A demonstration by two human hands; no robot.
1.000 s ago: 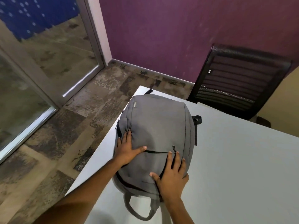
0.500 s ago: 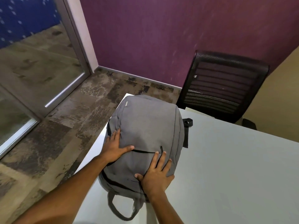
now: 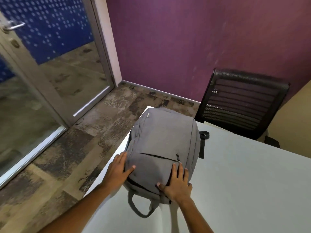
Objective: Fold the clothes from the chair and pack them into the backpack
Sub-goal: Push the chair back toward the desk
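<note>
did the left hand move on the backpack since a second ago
Yes. The left hand slid off the front panel toward the backpack's left edge; its thumb, earlier near the pocket zip line, now sits below and left of it.

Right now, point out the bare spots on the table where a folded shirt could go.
The widest bare stretch of the white table lies right of the grey backpack, reaching back toward the black mesh chair. A narrower patch sits near the carry handle, between the forearms. It is crowded at the left corner, where the backpack and left hand fill the edge.
</note>
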